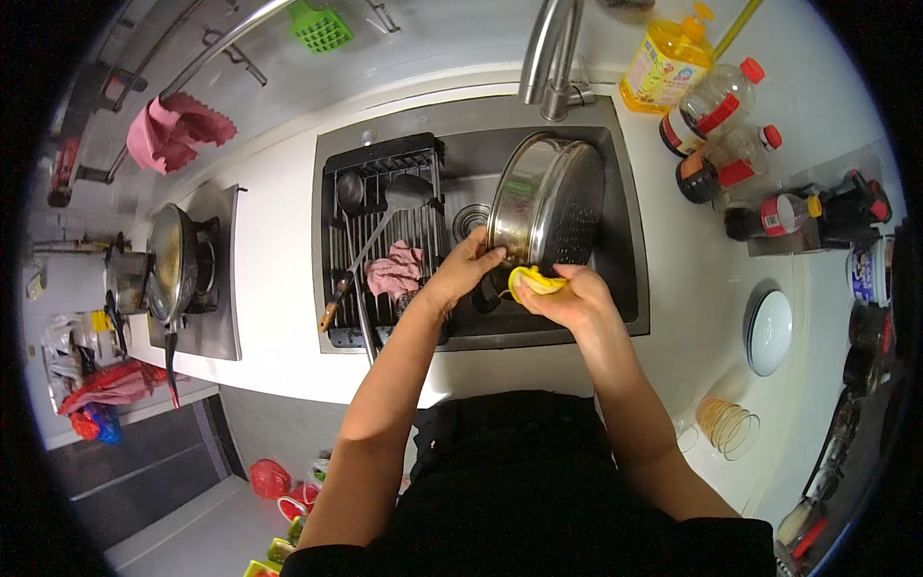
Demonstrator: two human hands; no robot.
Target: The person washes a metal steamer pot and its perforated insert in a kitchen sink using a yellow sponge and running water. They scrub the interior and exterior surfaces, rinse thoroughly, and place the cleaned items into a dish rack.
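A stainless steel steamer pot (520, 191) is tipped on its side over the right part of the sink (624, 238). Its perforated face (577, 209) is turned to the right. My left hand (465, 268) grips the pot's near left edge, thumb on the metal. In my right hand (570, 292) is a yellow scrubbing sponge (535, 283), held close to the pot's lower side. Whether the sponge touches the metal is hard to tell. Above the sink's back edge stands the steel faucet (551, 65); no running water is visible.
A drying rack (436, 162) over the sink's left side holds a ladle (350, 191), a spatula (407, 193) and a pink cloth (395, 268). A dish soap bottle (663, 68) and several sauce bottles line the right. A frying pan (169, 263) sits on the stove at left.
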